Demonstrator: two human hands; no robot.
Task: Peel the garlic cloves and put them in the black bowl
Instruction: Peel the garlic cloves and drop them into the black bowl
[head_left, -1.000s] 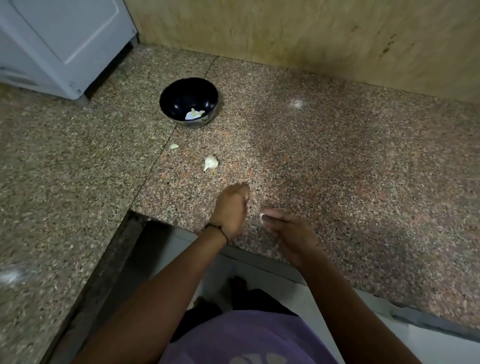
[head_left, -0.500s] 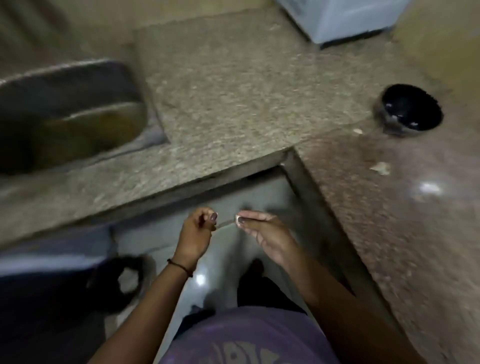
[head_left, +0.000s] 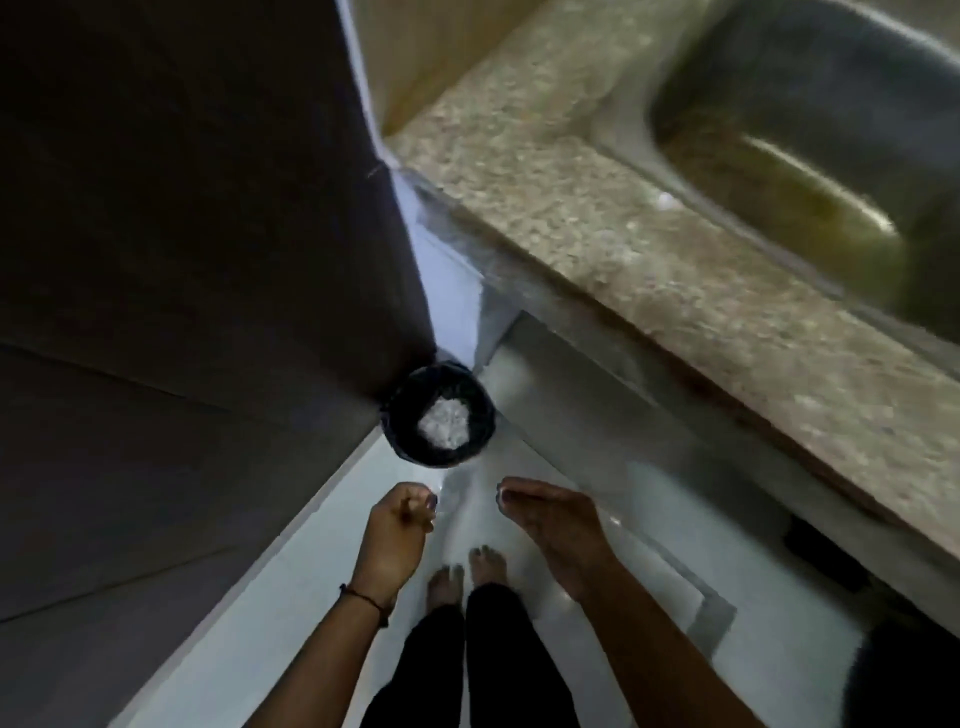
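View has swung off the counter since half a second ago: the black bowl and the loose cloves were in sight then, now they are out of frame, so we cannot tell where they sit. Both hands have gone from over the counter edge to over the floor (head_left: 291, 613). Left hand (head_left: 396, 530) has its fingers curled in against the thumb; the tips are blurred, and we cannot tell whether any garlic skin is pinched there. A dark thread band (head_left: 363, 603) is on that wrist. Right hand (head_left: 553, 525) is flat, fingers straight and together, holding nothing, apart from the left with a gap between them. Ahead of both hands a black-lined bin (head_left: 410, 415) stands on the floor, in the corner where a dark panel (head_left: 182, 218) meets the counter's base; a white crumpled wad (head_left: 445, 423) lies inside it. Neither hand touches the bin. Two bare feet (head_left: 447, 584) are on the floor below the hands. The speckled counter (head_left: 597, 249) runs along the right, with a steel sink (head_left: 810, 145) set into it at its far end. Whole frame is motion-blurred.
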